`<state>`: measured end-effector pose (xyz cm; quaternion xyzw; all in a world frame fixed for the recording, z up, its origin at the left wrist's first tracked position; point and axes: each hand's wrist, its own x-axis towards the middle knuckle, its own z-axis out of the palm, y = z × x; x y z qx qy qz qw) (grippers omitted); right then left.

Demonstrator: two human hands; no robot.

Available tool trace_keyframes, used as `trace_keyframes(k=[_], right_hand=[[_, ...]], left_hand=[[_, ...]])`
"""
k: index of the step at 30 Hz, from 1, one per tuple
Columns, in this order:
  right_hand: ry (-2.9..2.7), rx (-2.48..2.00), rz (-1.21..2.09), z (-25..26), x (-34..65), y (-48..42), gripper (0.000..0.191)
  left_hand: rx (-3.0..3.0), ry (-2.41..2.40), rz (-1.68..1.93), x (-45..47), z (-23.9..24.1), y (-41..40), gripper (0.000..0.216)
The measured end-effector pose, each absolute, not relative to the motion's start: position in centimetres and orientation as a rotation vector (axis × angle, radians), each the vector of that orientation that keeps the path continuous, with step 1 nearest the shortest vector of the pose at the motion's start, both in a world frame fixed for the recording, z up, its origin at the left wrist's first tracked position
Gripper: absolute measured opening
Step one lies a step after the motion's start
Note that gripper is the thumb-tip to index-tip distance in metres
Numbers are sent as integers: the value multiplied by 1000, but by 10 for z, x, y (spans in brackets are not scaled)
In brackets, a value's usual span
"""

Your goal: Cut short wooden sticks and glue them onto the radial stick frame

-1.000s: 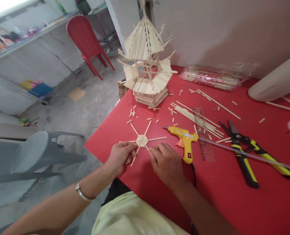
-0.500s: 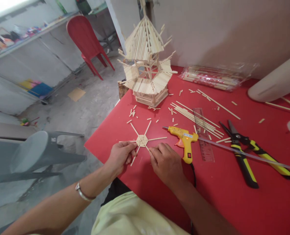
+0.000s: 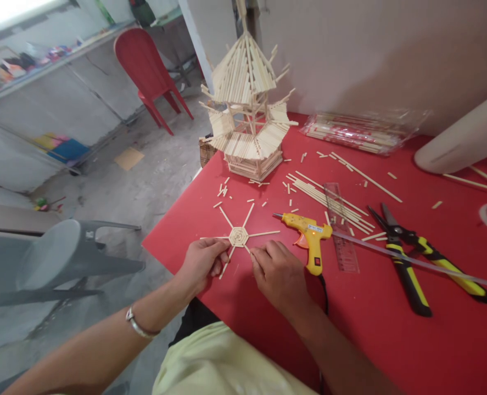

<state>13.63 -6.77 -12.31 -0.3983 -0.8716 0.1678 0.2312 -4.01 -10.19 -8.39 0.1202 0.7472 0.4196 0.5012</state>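
Left hand (image 3: pixel 204 263): fingers curled in, thumb and forefinger closed on the 7 o'clock spoke of the stick star (image 3: pixel 239 236). A metal bracelet (image 3: pixel 138 327) sits on that wrist.

Right hand (image 3: pixel 280 274): fingers bent, tips down on the short 5 o'clock spoke. The knuckles hide the contact, so I cannot tell whether it pinches the spoke or only presses on it.

The stick star lies flat on the red surface (image 3: pixel 391 340), close to the near-left edge and between the two hands. It has one small woven hexagon hub and six spokes.

Counts:
- One yellow glue gun (image 3: pixel 309 236), at 3 o'clock from the star, just beside the right hand, nozzle towards the star.
- One clear ruler (image 3: pixel 342 236), behind the gun.
- One pair of yellow-and-black cutters (image 3: pixel 416 258), farther out at 3 o'clock.
- One thin grey rod (image 3: pixel 412 262), lying across the cutters' handles. Possibly a glue stick.
- One stick house (image 3: pixel 247 109), two roof tiers, at 12 o'clock, well apart from the star.
- One bundle of long sticks (image 3: pixel 334 200), at 2 o'clock, partly under the ruler. Short offcuts are scattered about, too many to count.
- One clear packet (image 3: pixel 362 131) of sticks, against the wall.
- One white tube (image 3: pixel 461 137), at the far right.

Off the surface there are two chairs: a red chair (image 3: pixel 148 71) at 11 o'clock and a grey chair (image 3: pixel 62 258) at 9 o'clock.
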Motion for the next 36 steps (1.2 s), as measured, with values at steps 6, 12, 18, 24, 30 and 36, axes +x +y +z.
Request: trace_keyframes(k=[6,12,18,24,30,36], right_hand=[[-2385,-1088,453,-122,137,-67,19],[-2375,-1084,417,-123,136,-67,21],[-2346,-1052,362,-127,136,-68,19],[-2349,-1008,352,-131,135,-68,21],[-2362,-1014,394,-130,137,-71,15],[-2370,-1067,283,-126,135,-76,15]], left_hand=[[253,1791,1062,-39,-83,-104,24],[364,1763,1106,-39,-86,-116,26],[718,1919,1085,-40,-83,-130,31],[862,1993,1068,-52,-83,-142,29],[895,1995,1113,-63,-93,-153,27],[897,1834,1399,-68,-109,-156,22]])
